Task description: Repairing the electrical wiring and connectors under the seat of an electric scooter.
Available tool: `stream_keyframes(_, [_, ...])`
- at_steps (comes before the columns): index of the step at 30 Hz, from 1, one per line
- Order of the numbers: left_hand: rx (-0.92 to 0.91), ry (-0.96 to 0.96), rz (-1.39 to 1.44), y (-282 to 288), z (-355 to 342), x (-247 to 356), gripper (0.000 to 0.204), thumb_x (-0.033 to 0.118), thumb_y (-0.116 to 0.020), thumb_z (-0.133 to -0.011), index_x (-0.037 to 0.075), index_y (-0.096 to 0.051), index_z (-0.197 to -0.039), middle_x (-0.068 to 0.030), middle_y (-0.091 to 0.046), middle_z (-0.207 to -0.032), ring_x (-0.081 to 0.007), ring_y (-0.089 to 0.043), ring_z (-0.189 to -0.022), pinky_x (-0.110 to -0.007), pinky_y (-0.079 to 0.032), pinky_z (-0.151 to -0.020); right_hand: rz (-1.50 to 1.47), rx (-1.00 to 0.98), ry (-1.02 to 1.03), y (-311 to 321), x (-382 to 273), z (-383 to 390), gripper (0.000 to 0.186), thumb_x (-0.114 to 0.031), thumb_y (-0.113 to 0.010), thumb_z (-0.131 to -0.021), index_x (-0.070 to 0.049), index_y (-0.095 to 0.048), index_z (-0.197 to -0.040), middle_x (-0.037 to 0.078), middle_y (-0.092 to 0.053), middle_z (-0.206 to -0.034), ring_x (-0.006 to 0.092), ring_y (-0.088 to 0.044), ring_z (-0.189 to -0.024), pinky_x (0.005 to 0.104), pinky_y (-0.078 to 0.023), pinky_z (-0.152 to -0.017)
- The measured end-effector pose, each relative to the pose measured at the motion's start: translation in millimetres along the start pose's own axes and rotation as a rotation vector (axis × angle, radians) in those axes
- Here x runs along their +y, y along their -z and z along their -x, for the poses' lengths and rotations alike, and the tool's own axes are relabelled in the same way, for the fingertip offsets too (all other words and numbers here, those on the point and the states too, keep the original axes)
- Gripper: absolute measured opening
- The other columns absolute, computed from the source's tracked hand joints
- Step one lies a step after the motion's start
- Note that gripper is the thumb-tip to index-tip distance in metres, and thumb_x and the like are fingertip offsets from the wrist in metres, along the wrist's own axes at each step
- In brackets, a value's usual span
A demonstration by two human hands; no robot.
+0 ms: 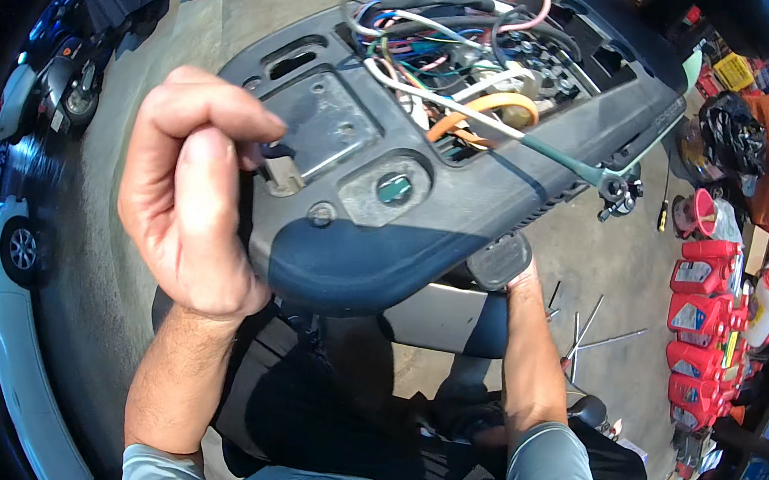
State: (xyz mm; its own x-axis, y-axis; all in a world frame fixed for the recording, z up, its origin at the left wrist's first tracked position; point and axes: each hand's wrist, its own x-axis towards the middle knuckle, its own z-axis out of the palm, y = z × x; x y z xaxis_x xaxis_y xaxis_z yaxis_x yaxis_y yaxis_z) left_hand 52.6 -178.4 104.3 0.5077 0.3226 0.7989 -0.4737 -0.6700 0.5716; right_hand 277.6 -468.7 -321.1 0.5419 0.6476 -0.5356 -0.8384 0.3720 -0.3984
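Observation:
A large dark grey plastic housing (506,173) fills the middle, its top opening packed with tangled wires (464,45) in many colours. My left hand (192,185) is raised at its near left corner, fingers curled and thumb pressed against them. Whatever they may hold is hidden. Just beside the fingertips sits a small metal catch (284,175), next to a flat recessed panel (322,119). My right hand (524,277) reaches under the housing's right side, by a black ribbed pad (501,261); its fingers are out of sight.
Red plastic bottles (700,314) stand in a row on the right, with a pink funnel (694,214) and bagged rubbish (736,133) beyond. Thin metal rods (610,339) lie on the floor. A silver car (19,322) and a motorcycle (69,90) stand at the left.

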Motion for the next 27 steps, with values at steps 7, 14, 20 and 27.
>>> stream_keyframes(7, [0.015,0.03,0.014,-4,1,0,0.022,0.018,-0.048,-0.098,0.001,-0.06,-0.09,-0.0059,-0.055,-0.083,-0.0103,-0.042,-0.072,-0.026,-0.035,-0.068,0.059,-0.031,0.004,1,-9,0,0.019,-0.021,-0.055,-0.1,-0.009,-0.069,-0.104,0.005,-0.072,-0.091,0.02,-0.07,-0.078,0.0374,-0.06,-0.075])
stream_keyframes(14, [-0.026,0.05,-0.074,7,4,1,0.024,0.019,-0.042,-0.096,-0.001,-0.054,-0.094,-0.0073,-0.043,-0.085,-0.0144,-0.037,-0.079,-0.029,-0.03,-0.074,0.17,0.04,0.089,-53,-9,28,0.015,-0.018,-0.056,-0.1,-0.01,-0.069,-0.103,0.002,-0.071,-0.085,0.0159,-0.069,-0.073,0.0324,-0.06,-0.068])
stream_keyframes(20, [0.005,0.064,-0.068,0,4,-1,0.023,0.019,-0.044,-0.095,-0.001,-0.056,-0.092,-0.0066,-0.046,-0.084,-0.0128,-0.039,-0.077,-0.028,-0.031,-0.073,0.058,-0.05,0.054,-62,-13,50,0.018,-0.02,-0.055,-0.102,-0.009,-0.069,-0.106,0.004,-0.073,-0.09,0.0171,-0.071,-0.078,0.0343,-0.061,-0.072])
stream_keyframes(27, [0.025,0.03,-0.014,-3,-1,2,0.021,0.016,-0.048,-0.097,0.001,-0.061,-0.09,-0.0055,-0.055,-0.082,-0.0102,-0.043,-0.073,-0.026,-0.035,-0.068,-0.13,0.026,0.071,-34,13,29,0.031,-0.032,-0.051,-0.102,-0.009,-0.071,-0.109,0.009,-0.075,-0.097,0.0245,-0.072,-0.088,0.0438,-0.06,-0.083])
